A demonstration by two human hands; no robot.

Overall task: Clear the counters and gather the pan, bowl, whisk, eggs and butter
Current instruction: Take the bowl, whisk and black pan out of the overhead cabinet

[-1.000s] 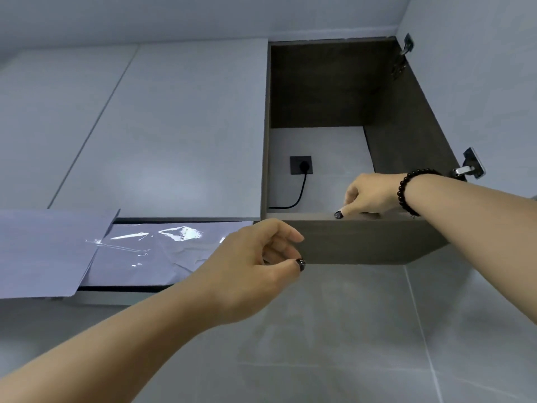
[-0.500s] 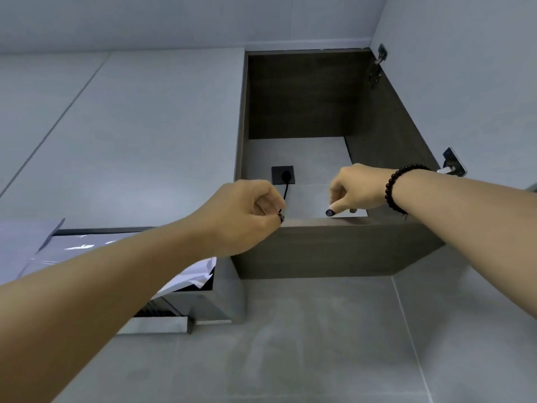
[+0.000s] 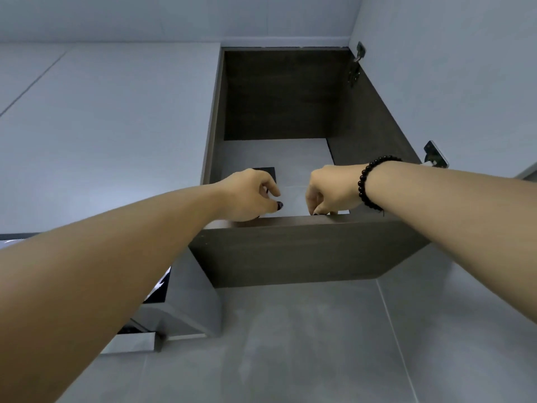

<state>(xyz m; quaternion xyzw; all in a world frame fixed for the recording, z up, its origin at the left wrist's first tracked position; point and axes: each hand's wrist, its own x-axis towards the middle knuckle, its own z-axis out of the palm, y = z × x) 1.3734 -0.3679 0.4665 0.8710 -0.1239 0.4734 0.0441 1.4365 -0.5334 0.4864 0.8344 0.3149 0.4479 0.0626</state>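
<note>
None of the pan, bowl, whisk, eggs or butter is in view. I look up into an open wall cabinet (image 3: 290, 248) with dark wood sides. My left hand (image 3: 250, 196) is inside it with fingers curled, just above the bottom panel's front edge and in front of a black wall socket (image 3: 267, 171). My right hand (image 3: 331, 190), with a black bead bracelet on the wrist, is beside it, its curled fingertips down at that same edge. The panel's edge hides whatever lies under either hand.
The cabinet's door stands open at the right, held by metal hinges (image 3: 434, 154). Closed grey cabinet doors (image 3: 116, 126) run to the left. A range hood (image 3: 162, 318) juts out at lower left. Grey wall tiles (image 3: 290, 344) lie below the cabinet.
My left hand has risen and moved right into the cabinet, stopping beside the right hand and covering the socket's cable. The right hand stayed at the edge. My view has tilted further up and right.
</note>
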